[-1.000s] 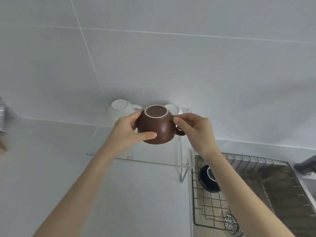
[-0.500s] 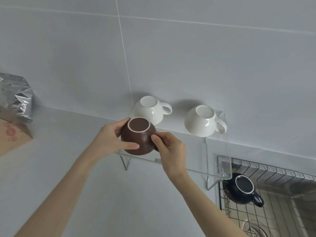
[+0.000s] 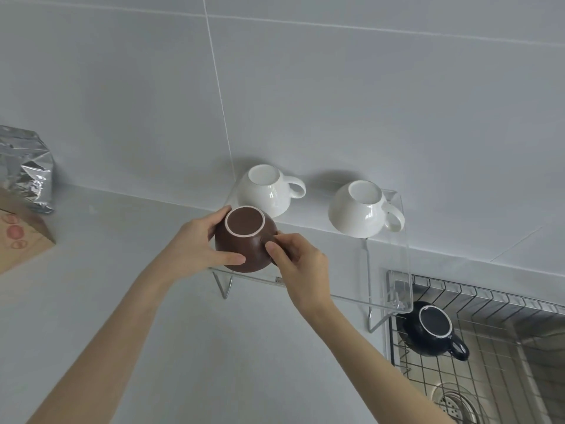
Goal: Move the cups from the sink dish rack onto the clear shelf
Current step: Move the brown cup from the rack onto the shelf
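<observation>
An upside-down brown cup (image 3: 244, 240) sits at the front left of the clear shelf (image 3: 351, 298), held from both sides. My left hand (image 3: 195, 249) wraps its left side, and my right hand (image 3: 301, 264) pinches its handle side. Two white cups stand upside down at the back of the shelf, one (image 3: 266, 191) behind the brown cup and one (image 3: 360, 209) to the right. A dark blue cup (image 3: 431, 330) lies upside down in the wire dish rack (image 3: 489, 347) over the sink.
A silver foil bag (image 3: 26, 169) and a brown paper box (image 3: 21, 237) stand on the counter at the far left. A tiled wall rises right behind the shelf. The sink drain (image 3: 452, 405) shows under the rack.
Both hands carried the brown cup down and left onto the shelf's front left. My view swung, bringing the two white cups, the foil bag and the blue cup's base into sight.
</observation>
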Motion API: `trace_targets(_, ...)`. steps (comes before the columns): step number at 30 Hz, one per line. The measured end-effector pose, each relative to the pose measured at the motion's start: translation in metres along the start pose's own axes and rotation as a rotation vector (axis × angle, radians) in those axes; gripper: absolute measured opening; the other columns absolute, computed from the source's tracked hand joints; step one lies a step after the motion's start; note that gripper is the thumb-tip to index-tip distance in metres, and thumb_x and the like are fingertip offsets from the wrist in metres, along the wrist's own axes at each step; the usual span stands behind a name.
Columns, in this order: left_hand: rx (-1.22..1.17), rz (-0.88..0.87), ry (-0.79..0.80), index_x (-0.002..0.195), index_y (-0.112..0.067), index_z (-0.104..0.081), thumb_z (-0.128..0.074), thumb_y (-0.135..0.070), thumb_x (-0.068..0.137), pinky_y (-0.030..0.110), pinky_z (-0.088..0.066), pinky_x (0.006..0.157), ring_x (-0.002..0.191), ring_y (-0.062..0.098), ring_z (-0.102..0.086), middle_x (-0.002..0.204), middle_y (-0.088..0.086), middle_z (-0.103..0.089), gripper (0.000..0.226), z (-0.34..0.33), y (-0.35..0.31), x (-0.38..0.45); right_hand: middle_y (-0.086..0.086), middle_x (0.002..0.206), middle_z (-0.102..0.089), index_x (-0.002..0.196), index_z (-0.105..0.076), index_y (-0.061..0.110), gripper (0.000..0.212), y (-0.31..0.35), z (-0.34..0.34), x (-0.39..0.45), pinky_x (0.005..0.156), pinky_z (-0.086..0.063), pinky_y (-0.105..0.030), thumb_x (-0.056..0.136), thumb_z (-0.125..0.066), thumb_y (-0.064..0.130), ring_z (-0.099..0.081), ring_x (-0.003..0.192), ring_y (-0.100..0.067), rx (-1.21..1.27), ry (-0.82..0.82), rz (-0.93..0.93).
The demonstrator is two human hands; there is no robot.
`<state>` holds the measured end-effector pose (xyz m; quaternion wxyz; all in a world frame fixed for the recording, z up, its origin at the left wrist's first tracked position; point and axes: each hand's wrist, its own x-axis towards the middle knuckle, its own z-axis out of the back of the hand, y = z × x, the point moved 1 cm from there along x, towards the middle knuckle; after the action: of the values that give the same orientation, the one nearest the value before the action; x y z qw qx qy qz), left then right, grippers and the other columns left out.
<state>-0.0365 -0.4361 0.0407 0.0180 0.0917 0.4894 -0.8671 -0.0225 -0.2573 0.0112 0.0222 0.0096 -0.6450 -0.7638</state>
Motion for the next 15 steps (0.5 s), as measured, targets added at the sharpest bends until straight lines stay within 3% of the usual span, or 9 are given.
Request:
trace_targets(2,0.136,-0.011,-0.045,0.140,-0.017,-0.029,-0.083,-0.017,0.051,0.015,-0.030,0.098,0.127,0.010,-0.043,0.137,-0.004,-0.048,0.104,-0.005,-0.017,-0.007,0.009,0.090,-0.070,0.104,-0.066,0.015,0.021,0.003,0.011,0.000,0.079,-0.050,-0.014,0.087,-0.056,0.023,-0.065,0.085,0.000,0.001,0.042,0.008)
trace_targets(4,0.276,-0.123,-0.144,0.135,-0.013,-0.037,-0.077,-0.008,0.063,0.005,-0.032,0.079,0.116,0.018,-0.051,0.115,-0.008,-0.055,0.082,-0.019,-0.045,-0.019,0.020,0.090,-0.064,0.111,-0.064,0.017,0.025,0.006,0.036,0.001,0.078,-0.043,-0.005,0.090,-0.051,0.023,-0.059,0.085,0.011,-0.023,0.020,0.028)
trace_targets(6,0.259,-0.247,-0.198,0.129,-0.012,-0.044,-0.074,-0.010,0.068,0.001,-0.034,0.074,0.096,0.018,-0.056,0.094,-0.007,-0.061,0.068,-0.042,-0.075,-0.033,0.017,0.094,-0.066,0.110,-0.065,0.020,0.025,0.007,0.069,0.002,0.088,-0.044,-0.013,0.091,-0.050,0.024,-0.060,0.095,0.003,-0.018,-0.042,0.028)
trace_targets(7,0.217,-0.294,-0.189,0.130,-0.015,-0.045,-0.073,-0.012,0.070,-0.002,-0.032,0.078,0.092,0.011,-0.055,0.098,-0.005,-0.065,0.066,-0.057,-0.087,-0.038,0.012,0.096,-0.068,0.107,-0.066,0.022,0.023,0.006,0.088,0.001,0.091,-0.046,-0.021,0.090,-0.051,0.025,-0.062,0.099,-0.005,-0.001,-0.084,0.021)
trace_targets(8,0.171,-0.333,-0.163,0.131,-0.016,-0.046,-0.072,-0.016,0.072,-0.002,-0.031,0.084,0.093,0.005,-0.054,0.110,-0.005,-0.065,0.064,-0.075,-0.098,-0.040,0.006,0.098,-0.070,0.104,-0.066,0.023,0.021,0.004,0.111,-0.003,0.092,-0.047,-0.027,0.089,-0.051,0.025,-0.063,0.101,-0.011,0.020,-0.132,0.018)
trace_targets(10,0.065,-0.366,-0.080,0.129,-0.020,-0.049,-0.069,-0.023,0.075,0.011,-0.037,0.094,0.106,0.000,-0.055,0.125,-0.003,-0.061,0.058,-0.116,-0.111,-0.041,0.000,0.096,-0.071,0.100,-0.066,0.023,0.018,-0.005,0.154,-0.013,0.090,-0.051,-0.030,0.091,-0.050,0.021,-0.066,0.100,-0.015,0.045,-0.226,0.001)
trace_targets(12,-0.024,-0.355,0.053,0.128,-0.023,-0.050,-0.066,-0.024,0.078,0.019,-0.040,0.098,0.117,0.002,-0.050,0.129,-0.010,-0.055,0.052,-0.161,-0.121,-0.043,0.001,0.094,-0.071,0.098,-0.065,0.021,0.019,-0.020,0.199,-0.028,0.088,-0.053,-0.029,0.092,-0.048,0.017,-0.067,0.096,-0.014,0.022,-0.337,-0.042)
trace_targets(15,-0.046,-0.339,0.263,0.125,-0.019,-0.053,-0.061,-0.022,0.081,0.021,-0.039,0.102,0.113,0.001,-0.050,0.128,-0.005,-0.058,0.045,-0.232,-0.117,-0.046,0.000,0.095,-0.071,0.099,-0.066,0.022,0.019,-0.059,0.252,-0.050,0.092,-0.051,-0.037,0.091,-0.049,0.017,-0.067,0.095,-0.015,-0.097,-0.466,-0.164)
